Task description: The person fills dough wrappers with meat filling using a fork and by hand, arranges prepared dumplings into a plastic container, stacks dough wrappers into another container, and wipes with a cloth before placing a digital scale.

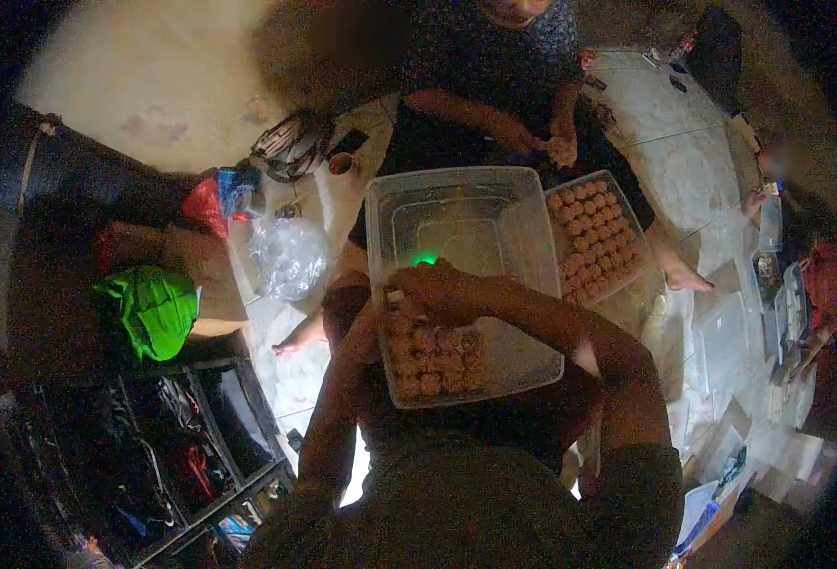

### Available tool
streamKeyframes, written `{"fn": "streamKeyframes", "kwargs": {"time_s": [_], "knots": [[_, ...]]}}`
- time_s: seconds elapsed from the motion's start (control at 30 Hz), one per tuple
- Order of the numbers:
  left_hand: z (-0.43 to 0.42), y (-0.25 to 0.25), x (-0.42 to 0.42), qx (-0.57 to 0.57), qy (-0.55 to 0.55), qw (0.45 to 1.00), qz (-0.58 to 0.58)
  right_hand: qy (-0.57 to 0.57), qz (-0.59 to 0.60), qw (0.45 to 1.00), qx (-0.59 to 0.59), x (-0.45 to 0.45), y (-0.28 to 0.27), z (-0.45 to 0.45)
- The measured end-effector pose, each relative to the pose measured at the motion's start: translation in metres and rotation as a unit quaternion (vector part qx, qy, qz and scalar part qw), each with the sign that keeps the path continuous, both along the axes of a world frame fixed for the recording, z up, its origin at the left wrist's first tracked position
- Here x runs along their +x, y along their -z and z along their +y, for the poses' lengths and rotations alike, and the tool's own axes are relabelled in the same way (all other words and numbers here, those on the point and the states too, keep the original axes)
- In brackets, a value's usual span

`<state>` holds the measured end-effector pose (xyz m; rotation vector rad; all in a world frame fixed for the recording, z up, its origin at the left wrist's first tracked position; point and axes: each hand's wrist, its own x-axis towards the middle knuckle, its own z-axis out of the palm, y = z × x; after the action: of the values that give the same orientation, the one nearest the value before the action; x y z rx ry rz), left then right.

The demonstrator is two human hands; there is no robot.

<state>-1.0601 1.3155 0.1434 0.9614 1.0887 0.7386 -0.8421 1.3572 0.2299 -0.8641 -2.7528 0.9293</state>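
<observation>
A clear plastic bin (466, 178) rests tilted across my lap. Inside its near left corner, round brown lumpy pieces (437, 360) sit in close rows. My right hand (442, 292) reaches over them with its fingers curled; what they hold, if anything, is too dark to see. Beside it, at the bin's left side, is my left hand (382, 313), its fingers mostly hidden in shadow. A small green light (426, 258) glows right by the right hand's fingers.
Opposite sits a person (494, 85) with hands together. A tray (635, 275) of similar brown pieces lies right of the bin. Clear plastic bags (289, 256), a green bag (153, 308) and a black rack (238, 488) are at left. Boxes and lids (722, 341) lie at right.
</observation>
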Motion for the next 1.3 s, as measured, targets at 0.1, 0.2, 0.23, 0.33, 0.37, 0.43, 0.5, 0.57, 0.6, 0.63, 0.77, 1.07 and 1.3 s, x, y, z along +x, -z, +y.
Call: {"fn": "streamKeyframes", "kwargs": {"time_s": [0.1,0.2,0.23,0.33,0.37,0.43,0.5,0.57,0.6,0.63,0.77,1.07,1.3], "knots": [[-0.004,0.005,-0.008,0.010,0.022,0.999,0.034,0.038,0.029,0.998,-0.036,-0.022,0.053,0.000],[-0.010,0.007,-0.019,0.008,0.053,0.996,0.069,0.066,0.125,0.980,-0.139,-0.026,0.057,-0.008],[-0.012,0.007,-0.024,0.004,0.061,0.995,0.080,0.089,0.110,0.971,-0.191,-0.024,0.043,-0.010],[-0.016,0.008,-0.037,-0.007,0.082,0.991,0.106,0.066,0.112,0.991,-0.023,-0.021,0.035,-0.017],[-0.017,0.009,-0.042,-0.009,0.086,0.990,0.112,0.055,0.114,0.991,0.052,-0.017,0.022,-0.019],[-0.020,0.011,-0.049,-0.014,0.090,0.988,0.128,0.034,0.072,0.992,-0.094,-0.019,0.014,-0.023],[-0.023,0.015,-0.059,-0.013,0.090,0.985,0.149,0.024,0.198,0.980,-0.024,-0.032,0.063,-0.025],[-0.025,0.019,-0.067,-0.008,0.087,0.981,0.175,0.020,0.332,0.938,0.094,-0.028,0.051,-0.025],[-0.027,0.021,-0.071,-0.007,0.084,0.979,0.185,-0.006,0.153,0.988,0.007,-0.021,0.037,-0.021],[-0.027,0.023,-0.076,-0.004,0.081,0.976,0.200,-0.033,0.096,0.995,-0.023,-0.014,0.036,-0.010],[-0.026,0.019,-0.090,-0.008,0.054,0.979,0.197,0.086,0.305,0.945,-0.076,0.071,-0.017,0.007],[-0.033,-0.061,-0.096,-0.112,-0.048,0.945,-0.303,0.400,-0.056,0.915,0.001,0.240,0.096,0.049],[-0.044,-0.052,-0.120,-0.039,-0.085,0.965,-0.245,0.392,-0.098,0.912,-0.068,0.240,0.165,0.034]]}}
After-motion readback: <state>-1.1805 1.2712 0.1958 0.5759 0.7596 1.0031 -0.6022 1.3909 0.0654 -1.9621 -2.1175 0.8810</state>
